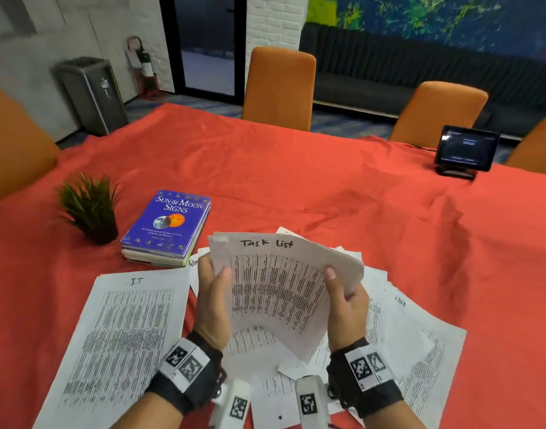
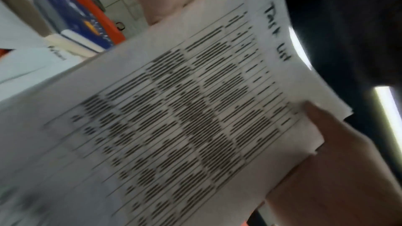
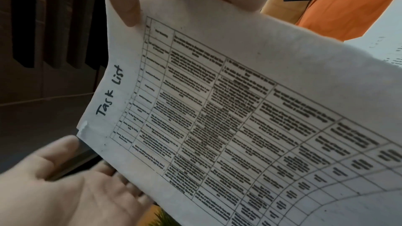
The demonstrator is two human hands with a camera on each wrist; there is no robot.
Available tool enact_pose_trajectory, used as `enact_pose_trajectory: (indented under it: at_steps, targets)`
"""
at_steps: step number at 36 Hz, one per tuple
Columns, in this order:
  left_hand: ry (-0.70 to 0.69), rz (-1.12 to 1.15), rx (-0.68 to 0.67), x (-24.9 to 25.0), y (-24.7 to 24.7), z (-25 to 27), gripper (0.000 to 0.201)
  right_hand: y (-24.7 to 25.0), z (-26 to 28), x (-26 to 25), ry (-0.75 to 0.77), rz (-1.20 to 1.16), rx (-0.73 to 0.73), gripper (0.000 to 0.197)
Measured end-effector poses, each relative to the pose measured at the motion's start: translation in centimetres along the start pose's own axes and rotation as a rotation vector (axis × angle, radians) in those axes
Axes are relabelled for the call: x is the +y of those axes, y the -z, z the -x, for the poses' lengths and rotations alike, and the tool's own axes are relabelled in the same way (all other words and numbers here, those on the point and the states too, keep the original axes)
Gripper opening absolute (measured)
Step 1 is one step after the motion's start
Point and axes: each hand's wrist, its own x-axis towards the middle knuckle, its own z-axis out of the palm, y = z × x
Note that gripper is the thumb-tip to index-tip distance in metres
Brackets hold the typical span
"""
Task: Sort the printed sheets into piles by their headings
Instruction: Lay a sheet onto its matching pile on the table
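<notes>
Both hands hold a sheet headed "Task List" (image 1: 274, 283) up off the table, its heading just read or being read: the left hand (image 1: 211, 301) pinches the left edge between thumb and fingers, and the right hand (image 1: 346, 301) pinches the right edge, where the paper curls back over its fingers. The sorting looks to be partly under way. Down and to the left of the grip lies a sheet headed "IT" (image 1: 123, 342), flat on the cloth; down and to the right lies a loose spread of sheets (image 1: 420, 342), one showing the end of a heading that reads "List", which is probably where the held sheet belongs. More unsorted paper sits directly beneath the hands. The next move likely calls for one hand letting go and the other laying the sheet squarely on the matching pile without dragging its neighbours. Everything rests on a red tablecloth (image 1: 296, 181). Beyond the left hand are a blue book (image 1: 169, 224) and a small potted plant (image 1: 89, 209); far beyond the right hand stands a small screen (image 1: 466, 150), with orange chairs (image 1: 279, 88) around the table.
</notes>
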Motion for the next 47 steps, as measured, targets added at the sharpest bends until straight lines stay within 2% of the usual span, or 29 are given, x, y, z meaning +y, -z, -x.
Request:
enact_pose_trajectory:
  at_steps: [4,7,9,11,18,20,24,27,33,36,39,41,43,45,47]
  targets:
    - [-0.140,-0.078,0.020,2.3,-1.4,-0.8,0.025,0.0,-0.3,-0.4,0.015,-0.007,-0.022,0.036]
    - [-0.195,-0.207,0.099,3.3,-2.2,-1.4,0.042,0.0,-0.6,-0.6,0.018,-0.015,-0.049,0.026]
    - [-0.183,-0.245,0.180,3.4,-2.2,-2.2,0.046,0.0,-0.7,-0.8,0.023,-0.017,-0.071,0.022]
    - [-0.167,-0.290,0.234,3.3,-2.4,-2.9,0.044,0.1,-0.6,-1.0,0.043,-0.001,-0.093,0.026]
    - [-0.132,-0.253,0.286,3.3,-2.5,-3.4,0.036,0.4,-0.5,-1.3,0.095,0.049,-0.186,0.032]
    - [-0.135,-0.281,0.281,3.6,-2.7,-3.6,0.039,0.4,-0.4,-1.3,0.094,0.052,-0.184,0.033]
    - [-0.090,-0.259,0.308,3.6,-2.8,-4.3,0.022,0.4,-0.6,-1.0,0.089,0.046,-0.180,0.026]
    - [-0.051,-0.206,0.328,3.2,-2.7,-4.6,0.022,0.3,-0.6,-1.1,0.101,0.051,-0.188,0.020]
    - [-0.098,-0.119,0.285,3.6,-3.1,-4.3,0.027,0.4,-0.7,-1.1,0.116,0.065,-0.201,0.018]
    - [-0.114,-0.048,0.163,3.8,-3.0,-4.1,0.041,0.4,-0.8,-1.1,0.064,0.059,-0.159,0.011]
    - [-0.103,-0.068,0.031,3.7,-2.6,-3.9,0.061,0.3,-0.9,-1.5,0.051,0.017,-0.106,0.024]
    - [-0.101,-0.096,-0.013,3.7,-2.1,-3.9,0.058,0.0,-1.1,-2.2,0.069,-0.024,-0.075,0.021]
    - [-0.083,-0.125,-0.068,3.3,-1.7,-4.0,0.043,-0.2,-1.4,-2.9,0.090,-0.060,-0.068,0.010]
    - [-0.028,-0.138,-0.110,3.0,-1.3,-3.6,0.033,-0.4,-1.4,-3.5,0.099,-0.101,-0.084,0.007]
    - [0.016,-0.126,-0.067,2.5,-1.0,-3.1,0.029,-0.5,-1.2,-3.6,0.117,-0.096,-0.107,0.007]
